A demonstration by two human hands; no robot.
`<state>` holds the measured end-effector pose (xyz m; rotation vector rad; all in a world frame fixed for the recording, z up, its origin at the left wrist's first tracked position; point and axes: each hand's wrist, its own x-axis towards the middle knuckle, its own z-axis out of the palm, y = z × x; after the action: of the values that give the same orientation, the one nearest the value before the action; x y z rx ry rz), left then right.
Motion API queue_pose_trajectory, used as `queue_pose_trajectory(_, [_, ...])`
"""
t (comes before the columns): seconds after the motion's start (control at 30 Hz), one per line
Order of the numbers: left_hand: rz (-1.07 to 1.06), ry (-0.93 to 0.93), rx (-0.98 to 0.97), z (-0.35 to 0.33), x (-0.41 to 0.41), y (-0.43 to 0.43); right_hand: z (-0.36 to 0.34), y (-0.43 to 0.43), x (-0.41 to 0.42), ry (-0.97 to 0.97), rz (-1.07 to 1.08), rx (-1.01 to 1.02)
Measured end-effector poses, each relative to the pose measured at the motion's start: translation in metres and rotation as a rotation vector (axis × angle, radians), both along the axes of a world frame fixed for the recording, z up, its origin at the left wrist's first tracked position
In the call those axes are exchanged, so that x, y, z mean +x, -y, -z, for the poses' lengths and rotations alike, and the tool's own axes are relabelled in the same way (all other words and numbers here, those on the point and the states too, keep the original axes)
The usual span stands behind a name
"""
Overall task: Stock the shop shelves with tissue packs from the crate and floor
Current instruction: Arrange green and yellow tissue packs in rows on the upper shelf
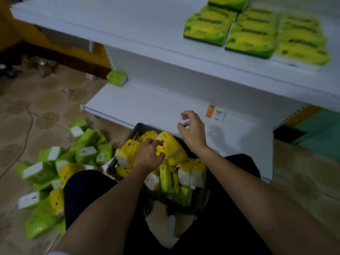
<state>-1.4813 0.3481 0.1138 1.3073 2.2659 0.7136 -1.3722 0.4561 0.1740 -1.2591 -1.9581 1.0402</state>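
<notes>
A dark crate [137, 128] stands on the floor between my knees, filled with yellow and green tissue packs. My left hand [149, 156] reaches into it, with its fingers curled on a yellow tissue pack [170, 144]. My right hand [192, 129] hovers above the crate's far right corner, fingers loosely curled, holding nothing. Several green tissue packs [252, 28] lie stacked on the upper white shelf [110, 24]. One green pack [116, 78] stands alone at the back left of the bottom shelf [147, 105].
A heap of green and yellow packs [60, 166] lies on the patterned floor to my left. Price labels [214, 113] sit on the bottom shelf in front of my right hand. A thin cable [27, 135] runs across the floor at left.
</notes>
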Motion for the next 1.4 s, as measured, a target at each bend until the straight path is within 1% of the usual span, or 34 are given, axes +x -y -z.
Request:
queue_pose_trajectory(0.23, [-0.018,0.116,-0.251,0.067,0.007,0.021,0.102,0.011,0.014,0.199,0.011,-0.385])
queue_pose_trajectory(0.4, [0.026,0.182,-0.417,0.111,0.012,0.024,0.156,0.019,0.024,0.346,-0.048,-0.632])
queue_pose_trajectory(0.5, [0.047,0.236,-0.511,0.133,0.019,0.022,0.178,0.024,0.026,0.489,-0.078,-0.815])
queue_pose_trajectory(0.67, [0.128,0.248,-0.601,0.159,0.022,0.017,0.21,0.033,0.026,0.567,0.01,-0.861])
queue_pose_trajectory(0.73, [0.148,0.219,-0.617,0.165,0.018,0.016,0.222,0.034,0.026,0.561,0.041,-0.944])
queue_pose_trajectory(0.83, [0.201,0.178,-0.641,0.167,0.012,0.016,0.244,0.037,0.029,0.478,0.041,-1.109])
queue_pose_trajectory(0.87, [0.206,0.177,-0.641,0.167,0.01,0.017,0.242,0.037,0.025,0.467,0.054,-1.178])
queue_pose_trajectory(0.97, [0.158,0.237,-0.609,0.164,0.005,0.017,0.243,0.034,0.019,0.398,0.074,-1.255])
queue_pose_trajectory(1.07, [0.057,0.328,-0.537,0.156,-0.001,0.016,0.236,0.03,0.023,0.365,0.05,-1.226])
queue_pose_trajectory(1.17, [0.037,0.379,-0.496,0.144,-0.005,0.013,0.22,0.025,0.027,0.259,0.098,-1.232])
queue_pose_trajectory(1.23, [0.043,0.373,-0.484,0.132,-0.003,0.008,0.209,0.02,0.028,0.156,0.13,-1.247])
queue_pose_trajectory(1.3, [0.034,0.338,-0.46,0.116,-0.001,0.004,0.191,0.018,0.025,0.102,0.131,-1.212])
queue_pose_trajectory(1.4, [-0.001,0.299,-0.353,0.085,-0.001,-0.001,0.162,0.015,0.021,-0.002,0.113,-1.182])
